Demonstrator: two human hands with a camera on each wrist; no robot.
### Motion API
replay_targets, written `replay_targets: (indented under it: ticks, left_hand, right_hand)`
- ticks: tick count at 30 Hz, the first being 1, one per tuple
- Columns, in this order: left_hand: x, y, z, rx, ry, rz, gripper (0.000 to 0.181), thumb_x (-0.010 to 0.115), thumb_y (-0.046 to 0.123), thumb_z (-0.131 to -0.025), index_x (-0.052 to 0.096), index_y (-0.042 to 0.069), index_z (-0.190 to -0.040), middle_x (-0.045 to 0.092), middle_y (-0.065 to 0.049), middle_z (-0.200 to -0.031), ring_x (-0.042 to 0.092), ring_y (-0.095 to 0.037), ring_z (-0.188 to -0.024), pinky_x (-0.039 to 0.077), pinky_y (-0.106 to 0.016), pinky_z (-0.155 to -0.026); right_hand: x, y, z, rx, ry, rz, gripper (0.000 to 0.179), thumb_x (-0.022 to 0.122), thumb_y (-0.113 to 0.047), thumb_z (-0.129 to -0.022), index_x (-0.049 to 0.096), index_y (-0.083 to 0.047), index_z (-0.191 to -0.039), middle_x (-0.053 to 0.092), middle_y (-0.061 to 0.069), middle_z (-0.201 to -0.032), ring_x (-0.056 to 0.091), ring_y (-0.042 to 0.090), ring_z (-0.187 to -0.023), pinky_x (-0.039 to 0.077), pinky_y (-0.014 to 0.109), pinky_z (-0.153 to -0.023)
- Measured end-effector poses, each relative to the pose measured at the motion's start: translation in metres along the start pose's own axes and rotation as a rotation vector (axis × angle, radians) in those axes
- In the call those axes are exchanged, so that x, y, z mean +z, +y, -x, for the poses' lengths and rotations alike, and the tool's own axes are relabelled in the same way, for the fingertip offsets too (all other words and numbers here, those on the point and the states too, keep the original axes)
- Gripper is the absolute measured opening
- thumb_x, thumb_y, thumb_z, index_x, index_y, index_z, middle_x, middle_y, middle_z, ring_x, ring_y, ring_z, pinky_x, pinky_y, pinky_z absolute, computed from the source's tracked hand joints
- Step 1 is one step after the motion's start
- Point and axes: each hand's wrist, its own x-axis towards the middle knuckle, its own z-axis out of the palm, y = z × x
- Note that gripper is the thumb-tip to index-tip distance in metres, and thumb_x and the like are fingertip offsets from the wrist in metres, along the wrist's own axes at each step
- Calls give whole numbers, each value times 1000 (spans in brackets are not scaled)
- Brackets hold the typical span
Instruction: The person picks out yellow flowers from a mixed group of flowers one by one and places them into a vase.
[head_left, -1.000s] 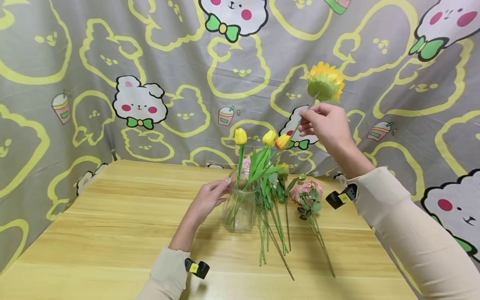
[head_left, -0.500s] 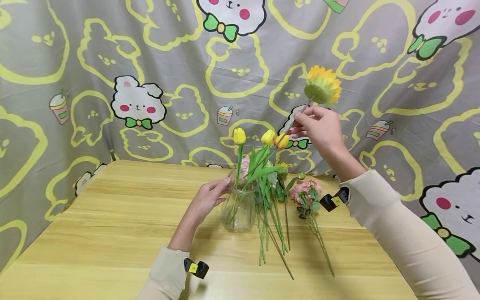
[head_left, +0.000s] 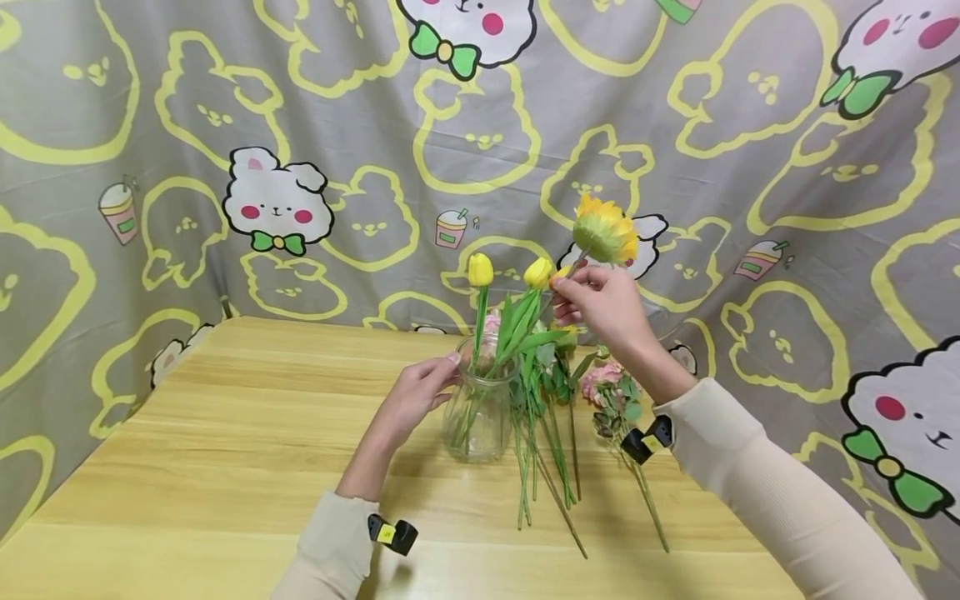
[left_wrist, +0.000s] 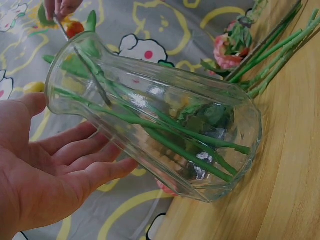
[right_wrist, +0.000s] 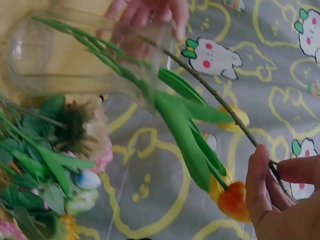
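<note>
A clear glass vase (head_left: pixel 480 429) stands on the table with several tulips (head_left: pixel 481 271) in it, yellow and orange ones. My left hand (head_left: pixel 412 396) rests against its left side, thumb at the rim and fingers extended along the glass. Between thumb and fingers, my right hand (head_left: pixel 607 308) pinches the stem of a sunflower (head_left: pixel 602 227) just below its head. In the right wrist view, that brown stem (right_wrist: pixel 215 95) slants past the green tulip leaves (right_wrist: pixel 180 135) into the vase mouth. The left wrist view shows its lower end inside the neck, above the vase bottom.
Right of the vase lie several loose flowers with green stems (head_left: pixel 555 450) pointing toward me. A pink flower (head_left: pixel 602 383) with a long stem lies farther right. A patterned grey curtain (head_left: pixel 360 125) hangs behind the wooden table (head_left: pixel 247 467).
My right hand has moved down and left, bringing the sunflower lower and its stem into the vase mouth. The left hand has stayed at the vase.
</note>
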Motion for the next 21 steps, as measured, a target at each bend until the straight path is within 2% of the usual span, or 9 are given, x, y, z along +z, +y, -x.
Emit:
replay_targets:
  ticks: [6, 12, 17, 21]
  left_hand:
    - [-1, 0, 0, 4, 4, 6, 59, 53, 51, -103, 60, 4, -138, 63, -14, -138, 56, -28, -135, 46, -47, -114]
    - [0, 0, 0, 1, 14, 2, 58, 53, 51, -103, 61, 5, -138, 64, -14, -137, 57, -28, -134, 47, -46, -113]
    - [0, -1, 0, -1, 8, -1, 58, 53, 52, -103, 61, 6, -138, 64, -14, -137, 56, -29, -135, 47, -46, -113]
    - [0, 0, 0, 2, 4, -6, 59, 53, 53, -103, 61, 6, -138, 63, -13, -138, 56, -29, -135, 47, -46, -113]
  right_hand:
    - [17, 10, 8, 31, -27, -4, 24, 63, -14, -101, 63, 9, -101, 75, 15, -87, 73, 20, -69, 65, 38, -72]
    - [30, 24, 18, 59, -56, -21, 25, 61, -17, -102, 63, 9, -103, 74, 27, -98, 73, 16, -69, 65, 40, -73]
    - [37, 37, 25, 85, -81, -35, 29, 59, -19, -104, 64, 9, -110, 72, 29, -104, 75, 23, -76, 65, 37, -74]
    - [44, 46, 30, 105, -65, -102, 30, 61, -20, -103, 65, 8, -112, 71, 30, -108, 75, 24, -82, 65, 40, -78]
